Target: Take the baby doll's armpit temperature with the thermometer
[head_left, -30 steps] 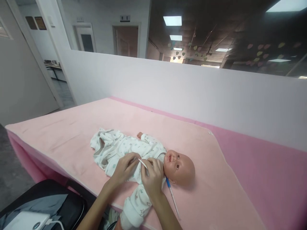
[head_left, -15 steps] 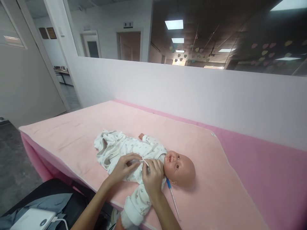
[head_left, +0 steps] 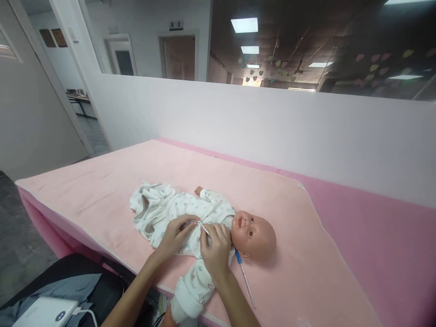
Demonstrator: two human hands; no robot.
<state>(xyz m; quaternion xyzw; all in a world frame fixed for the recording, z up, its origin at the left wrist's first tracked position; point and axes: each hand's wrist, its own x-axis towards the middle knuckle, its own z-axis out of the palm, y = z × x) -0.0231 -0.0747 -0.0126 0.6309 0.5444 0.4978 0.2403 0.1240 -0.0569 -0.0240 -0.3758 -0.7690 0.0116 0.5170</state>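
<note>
A baby doll [head_left: 254, 236] lies on its back on a pink blanket [head_left: 136, 181], head to the right, dressed in a white printed garment [head_left: 177, 211]. My left hand [head_left: 175, 235] and my right hand [head_left: 216, 250] rest on the doll's chest. Both pinch a thin white tie string [head_left: 203, 228] of the garment between their fingertips. The doll's near sleeve [head_left: 190, 288] hangs over the table's front edge. A thin stick with a blue end [head_left: 244, 278] lies beside the doll's neck, just right of my right hand.
A white partition wall [head_left: 272, 131] runs along the far side of the table. A darker pink cover [head_left: 391, 254] shows at the right. At the bottom left lie a dark bag [head_left: 68, 281] and a white device with a cable [head_left: 44, 313]. A doorway opens at the left.
The hands stay on the doll's chest; the fingers have shifted slightly on the string. The camera view has moved a little.
</note>
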